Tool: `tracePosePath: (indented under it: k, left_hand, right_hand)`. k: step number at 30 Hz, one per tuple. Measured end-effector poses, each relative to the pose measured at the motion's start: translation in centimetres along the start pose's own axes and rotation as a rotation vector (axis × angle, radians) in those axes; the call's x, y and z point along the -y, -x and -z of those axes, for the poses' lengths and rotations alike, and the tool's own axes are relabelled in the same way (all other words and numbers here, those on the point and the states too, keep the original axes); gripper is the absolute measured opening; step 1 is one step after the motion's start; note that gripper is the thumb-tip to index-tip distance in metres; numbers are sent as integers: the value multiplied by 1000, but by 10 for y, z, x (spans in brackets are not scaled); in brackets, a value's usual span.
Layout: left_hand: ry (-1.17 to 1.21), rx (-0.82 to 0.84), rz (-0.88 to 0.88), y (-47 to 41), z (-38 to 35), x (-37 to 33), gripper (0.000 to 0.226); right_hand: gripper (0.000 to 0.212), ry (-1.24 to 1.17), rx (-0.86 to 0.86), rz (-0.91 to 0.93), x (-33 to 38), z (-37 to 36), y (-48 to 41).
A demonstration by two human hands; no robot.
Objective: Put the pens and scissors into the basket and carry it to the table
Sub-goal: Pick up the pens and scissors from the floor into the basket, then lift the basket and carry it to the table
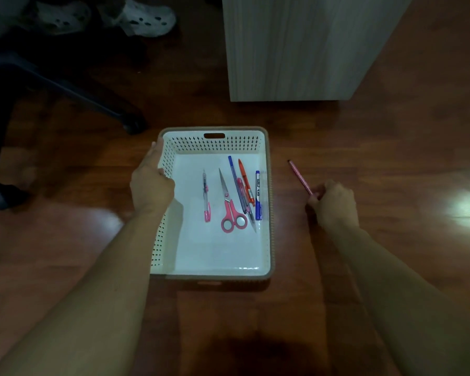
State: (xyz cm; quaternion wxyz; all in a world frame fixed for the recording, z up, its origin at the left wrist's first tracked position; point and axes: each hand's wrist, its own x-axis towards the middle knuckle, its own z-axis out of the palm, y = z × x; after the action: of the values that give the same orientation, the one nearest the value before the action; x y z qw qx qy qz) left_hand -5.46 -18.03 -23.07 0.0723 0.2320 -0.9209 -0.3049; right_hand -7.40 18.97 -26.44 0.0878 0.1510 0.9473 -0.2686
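I am kneeling over a dim, reddish wooden floor (364, 131), with a pale cabinet (296, 50) ahead and a chair base (92, 104) to the left. The white basket (215, 272) is sitting on the floor, holding one pair of pink scissors (229, 204) and five pens. My left hand (151, 183) is gripping its left wall. My right hand (334, 204) is pinching a sixth, pink pen (300, 177) lying on the floor just beside the basket.

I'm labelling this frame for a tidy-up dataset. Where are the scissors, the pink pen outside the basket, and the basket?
scissors (229, 203): head view, at the pivot.
pink pen (300, 179): head view, mid-shaft, on the floor.
basket (269, 202): head view, right rim.
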Motion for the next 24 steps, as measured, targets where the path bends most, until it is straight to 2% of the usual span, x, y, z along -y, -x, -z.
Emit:
tracePosePath:
  k: [4,6,8,10,12,14,16,17,19,22,24]
  left_hand:
    - [34,36,49,2,3,-4,82]
    - [32,90,73,-1,2,-8,94]
    - [-3,147,102,-3,1,-15,105]
    - [-16,208,176,-1,-2,-27,111]
    - [6,257,273,0,-9,-38,106]
    - [13,300,398,1,-13,-51,95]
    - [-48,308,488,3,-17,-62,99]
    - [-59,278,488,5,-17,-66,103]
    - [-24,190,343,4,-19,-66,107]
    - [-106,160,58,-3,-21,-59,85]
    - [-156,146,-16,-8,-22,-57,70]
  right_hand:
    - [22,-279,-2,-141,24,23,-1]
    - [16,-393,-10,-74,43,36,0]
    - [15,-420,6,86,65,50,7]
    - [16,-394,47,241,84,59,13]
    - [16,-323,131,356,100,61,22]
    - [21,-223,234,429,107,56,28]
    - [32,-67,294,482,108,49,32]
    - [37,27,288,479,105,46,34]
    - [43,142,204,433,97,43,36]
    - [49,180,22,338,83,44,39]
    - [53,260,12,205,73,48,36]
